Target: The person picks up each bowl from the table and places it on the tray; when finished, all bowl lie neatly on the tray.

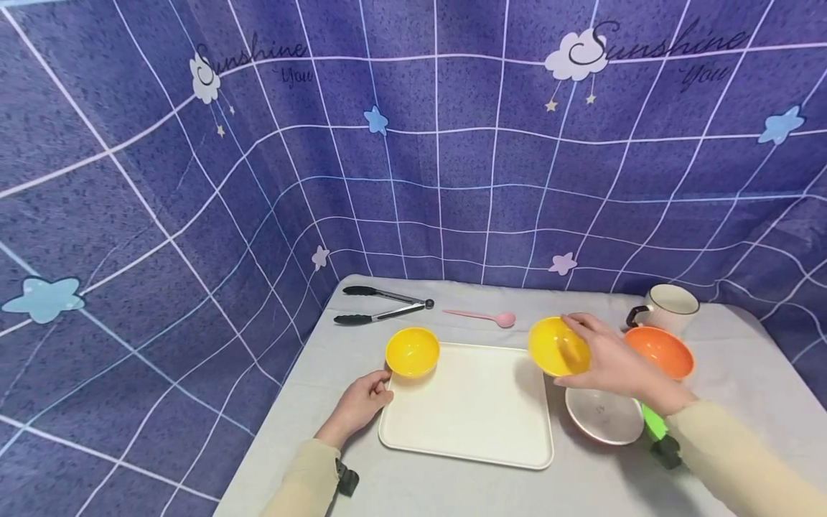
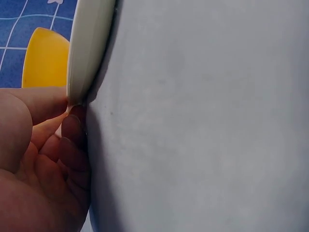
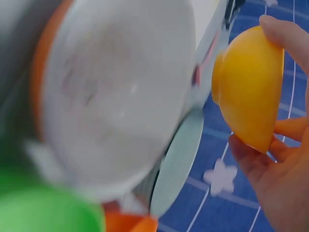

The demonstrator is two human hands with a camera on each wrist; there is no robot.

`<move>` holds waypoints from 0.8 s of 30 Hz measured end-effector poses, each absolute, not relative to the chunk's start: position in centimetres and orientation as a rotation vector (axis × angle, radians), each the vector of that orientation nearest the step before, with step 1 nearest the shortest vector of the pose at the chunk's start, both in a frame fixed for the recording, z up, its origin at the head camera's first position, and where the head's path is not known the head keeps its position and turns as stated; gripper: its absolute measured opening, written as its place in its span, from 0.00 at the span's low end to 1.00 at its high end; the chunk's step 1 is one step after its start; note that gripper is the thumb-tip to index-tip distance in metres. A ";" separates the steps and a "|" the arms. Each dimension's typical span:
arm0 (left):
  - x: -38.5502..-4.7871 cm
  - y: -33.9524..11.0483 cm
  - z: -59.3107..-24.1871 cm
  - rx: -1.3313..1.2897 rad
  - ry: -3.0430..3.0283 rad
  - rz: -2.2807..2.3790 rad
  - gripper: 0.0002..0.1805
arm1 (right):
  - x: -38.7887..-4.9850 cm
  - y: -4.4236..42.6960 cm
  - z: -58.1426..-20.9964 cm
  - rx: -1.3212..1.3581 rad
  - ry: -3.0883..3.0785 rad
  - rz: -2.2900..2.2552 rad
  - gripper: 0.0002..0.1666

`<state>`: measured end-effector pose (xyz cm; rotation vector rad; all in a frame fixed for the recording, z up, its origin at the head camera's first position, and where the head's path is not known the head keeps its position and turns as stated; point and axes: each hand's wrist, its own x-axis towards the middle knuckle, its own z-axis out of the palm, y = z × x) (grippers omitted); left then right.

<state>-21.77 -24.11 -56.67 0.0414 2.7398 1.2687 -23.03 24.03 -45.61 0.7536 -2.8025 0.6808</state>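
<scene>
My right hand (image 1: 610, 359) holds a yellow bowl (image 1: 554, 347) by its rim, over the right edge of the cream tray (image 1: 472, 406). In the right wrist view that bowl (image 3: 251, 87) is tilted on its side, with the hand's (image 3: 285, 116) thumb and fingers on its rim. Another yellow bowl (image 1: 412, 353) sits on the tray's back left corner. My left hand (image 1: 359, 403) pinches the tray's left edge; the left wrist view shows the thumb and curled fingers of the hand (image 2: 43, 145) at the tray rim (image 2: 89, 48).
Black-handled tongs (image 1: 381, 305) and a pink spoon (image 1: 481, 316) lie behind the tray. To the right stand a white-inside bowl (image 1: 605, 416), an orange bowl (image 1: 662, 350), a cream mug (image 1: 672, 307) and a green item (image 1: 654, 421) partly under the right forearm.
</scene>
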 end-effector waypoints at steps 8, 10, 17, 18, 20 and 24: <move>-21.8 -24.3 -56.8 0.066 2.745 1.261 0.25 | -23.2 17.6 -47.0 0.912 -2.789 0.767 0.66; -21.8 -24.3 -56.8 0.069 2.743 1.260 0.25 | -23.0 16.2 -47.5 0.942 -2.790 0.767 0.67; -21.8 -24.3 -56.9 0.070 2.738 1.264 0.24 | -21.7 11.3 -48.7 1.058 -2.814 0.799 0.68; -21.9 -24.3 -56.9 0.067 2.736 1.267 0.24 | -21.5 10.7 -48.9 1.076 -2.820 0.809 0.68; -21.9 -24.4 -56.9 0.068 2.735 1.273 0.24 | -21.0 9.4 -49.4 1.105 -2.839 0.822 0.68; -21.8 -24.4 -56.8 0.062 2.723 1.294 0.24 | -19.7 7.1 -50.5 1.144 -2.902 0.825 0.69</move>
